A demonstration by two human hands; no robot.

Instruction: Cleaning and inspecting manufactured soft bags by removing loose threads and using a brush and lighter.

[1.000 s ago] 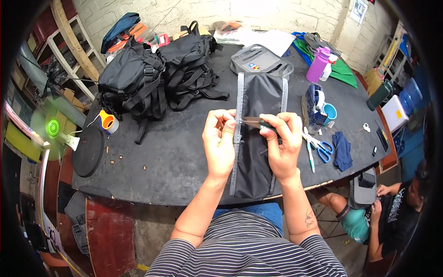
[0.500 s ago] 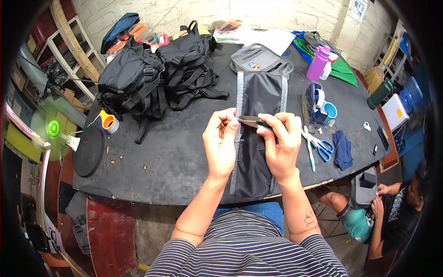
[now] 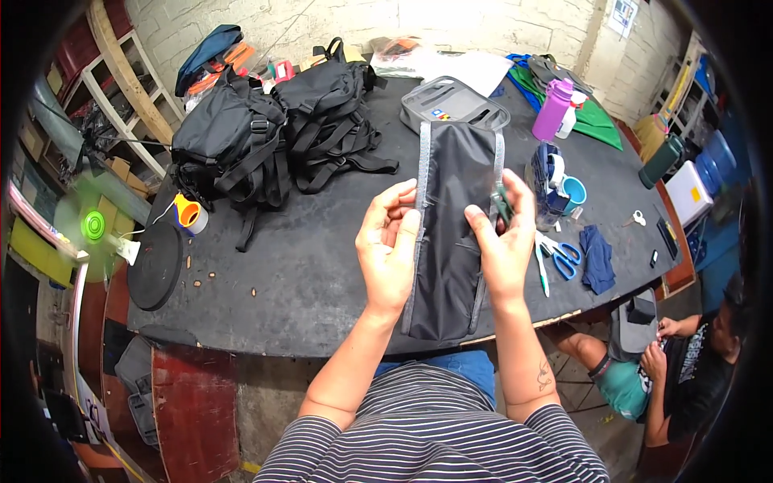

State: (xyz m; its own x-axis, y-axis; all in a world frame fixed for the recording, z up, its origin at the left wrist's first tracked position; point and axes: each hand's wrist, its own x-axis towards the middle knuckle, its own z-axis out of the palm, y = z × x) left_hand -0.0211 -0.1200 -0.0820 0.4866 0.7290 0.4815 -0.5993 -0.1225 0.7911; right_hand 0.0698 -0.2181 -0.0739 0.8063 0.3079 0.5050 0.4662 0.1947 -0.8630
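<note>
A long black fabric piece point(image 3: 457, 266) with grey edging runs front to back before me, its near end at the table's front edge and its far end by a grey mesh-topped case point(image 3: 459, 103). My left hand point(image 3: 389, 245) is at its left edging, fingers curled and thumb against the edge. On the other side, my right hand point(image 3: 507, 233) holds small thread snips point(image 3: 503, 206) with a dark green handle. The snips lie in its curled fingers, partly hidden, while the thumb rests over the fabric's right side.
Black strapped bags point(image 3: 233, 133) stand back left on the dark table point(image 3: 314, 266). To the right are blue-handled scissors point(image 3: 566, 256), a blue tape roll point(image 3: 573, 190), navy cloth point(image 3: 597, 259) and a purple bottle point(image 3: 553, 109). A person point(image 3: 684, 370) sits at the right, handling a grey case.
My right hand has drawn the snips away from the left edging to the fabric's right side. My left hand's pinch has loosened, and the fabric has shifted slightly.
</note>
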